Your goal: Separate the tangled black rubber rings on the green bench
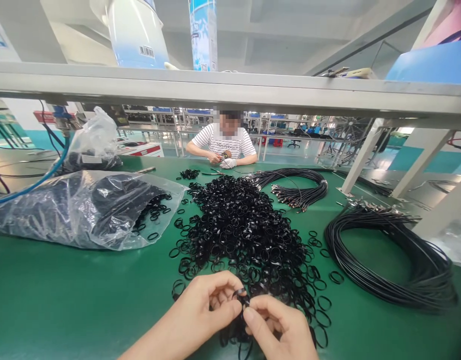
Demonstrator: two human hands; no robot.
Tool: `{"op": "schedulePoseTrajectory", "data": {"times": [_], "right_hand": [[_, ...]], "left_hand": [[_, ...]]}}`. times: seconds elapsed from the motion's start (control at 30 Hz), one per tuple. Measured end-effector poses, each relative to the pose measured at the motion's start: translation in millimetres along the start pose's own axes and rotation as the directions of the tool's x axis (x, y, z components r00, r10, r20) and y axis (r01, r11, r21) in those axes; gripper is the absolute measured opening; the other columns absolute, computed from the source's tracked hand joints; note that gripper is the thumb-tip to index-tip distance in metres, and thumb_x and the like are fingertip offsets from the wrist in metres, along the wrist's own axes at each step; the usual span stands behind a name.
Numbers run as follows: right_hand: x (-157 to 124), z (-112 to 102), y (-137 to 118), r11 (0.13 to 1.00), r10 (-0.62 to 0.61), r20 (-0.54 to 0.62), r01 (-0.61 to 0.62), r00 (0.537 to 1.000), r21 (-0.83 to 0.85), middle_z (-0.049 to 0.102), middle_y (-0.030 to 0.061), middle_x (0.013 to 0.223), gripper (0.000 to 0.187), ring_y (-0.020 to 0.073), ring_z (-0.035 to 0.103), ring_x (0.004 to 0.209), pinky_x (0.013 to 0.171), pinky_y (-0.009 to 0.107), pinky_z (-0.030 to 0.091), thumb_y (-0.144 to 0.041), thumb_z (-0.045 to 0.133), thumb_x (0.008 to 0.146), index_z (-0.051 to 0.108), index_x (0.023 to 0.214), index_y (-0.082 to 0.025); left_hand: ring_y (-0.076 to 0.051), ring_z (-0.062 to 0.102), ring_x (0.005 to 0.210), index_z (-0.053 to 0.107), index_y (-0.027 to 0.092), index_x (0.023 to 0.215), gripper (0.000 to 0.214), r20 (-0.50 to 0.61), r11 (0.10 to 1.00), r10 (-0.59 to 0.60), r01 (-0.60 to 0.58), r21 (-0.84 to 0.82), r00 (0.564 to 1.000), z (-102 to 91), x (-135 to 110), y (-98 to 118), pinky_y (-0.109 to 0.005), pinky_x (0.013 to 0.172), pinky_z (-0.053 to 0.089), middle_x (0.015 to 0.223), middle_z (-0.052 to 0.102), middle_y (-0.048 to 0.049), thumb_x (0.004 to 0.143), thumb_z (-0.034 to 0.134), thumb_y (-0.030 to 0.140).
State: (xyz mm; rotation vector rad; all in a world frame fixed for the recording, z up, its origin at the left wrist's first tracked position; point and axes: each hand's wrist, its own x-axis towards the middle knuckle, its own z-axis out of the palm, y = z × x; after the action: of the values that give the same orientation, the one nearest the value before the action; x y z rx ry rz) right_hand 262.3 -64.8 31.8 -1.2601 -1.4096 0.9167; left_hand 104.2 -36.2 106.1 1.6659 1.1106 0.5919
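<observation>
My left hand (204, 307) holds a thin black ring (239, 291) between thumb and forefinger, its other fingers curled in. Just right of it, my right hand (281, 325) pinches at the lower right edge of the same small black piece, thumb against forefinger. The fingertips hide part of what is held. Both hands are over the near end of a large heap of loose black rings (241, 215) on the green table (84, 300). Single rings lie scattered round the heap's edges.
Left lies a clear plastic bag (80, 210) of black rings, its mouth toward the heap. Coiled black cables (365, 280) and a smaller cable bundle (313, 187) lie right. A shelf (230, 90) spans overhead. Across the table sits a person (226, 142) handling something small.
</observation>
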Motion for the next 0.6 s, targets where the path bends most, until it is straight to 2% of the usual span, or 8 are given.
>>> {"op": "schedulePoseTrajectory", "data": {"times": [0.23, 0.43, 0.6], "right_hand": [[1, -7, -9, 1.000, -0.009, 0.056, 0.010, 0.998, -0.008, 0.061, 0.0017, 0.058, 0.031, 0.0125, 0.055, 0.048, 0.044, 0.018, 0.042, -0.043, 0.054, 0.079, 0.069, 0.066, -0.019], [8, -16, -8, 0.992, 0.128, -0.077, -0.129, 0.989, -0.006, 0.062, 0.0020, 0.059, 0.031, 0.0165, 0.059, 0.056, 0.052, 0.021, 0.047, -0.046, 0.057, 0.078, 0.064, 0.065, -0.019], [15, -25, -7, 0.993, 0.061, -0.174, -0.077, 0.983, -0.084, 0.058, 0.0001, 0.058, 0.031, 0.0146, 0.056, 0.054, 0.049, 0.021, 0.043, -0.046, 0.056, 0.080, 0.061, 0.065, -0.019]], "left_hand": [[-0.012, 0.040, 0.064, 0.053, 0.020, 0.074, 0.021, -0.030, 0.985, 0.007, -0.001, 0.171, 1.000, 6.7, -2, -1, -0.021, 0.058, 0.032, 0.067, 0.047, 0.0050, 0.088, 0.044, 0.033], [-0.012, 0.037, 0.062, 0.044, 0.022, 0.072, 0.021, -0.124, 0.964, 0.030, 0.004, 0.266, 0.992, 3.4, 0, -6, -0.022, 0.055, 0.029, 0.066, 0.042, 0.0054, 0.089, 0.039, 0.032], [-0.012, 0.036, 0.056, 0.040, 0.022, 0.066, 0.022, -0.228, 0.911, 0.059, 0.041, 0.411, 0.972, -0.7, 10, -22, -0.023, 0.052, 0.026, 0.060, 0.040, 0.0060, 0.087, 0.040, 0.029]]}}
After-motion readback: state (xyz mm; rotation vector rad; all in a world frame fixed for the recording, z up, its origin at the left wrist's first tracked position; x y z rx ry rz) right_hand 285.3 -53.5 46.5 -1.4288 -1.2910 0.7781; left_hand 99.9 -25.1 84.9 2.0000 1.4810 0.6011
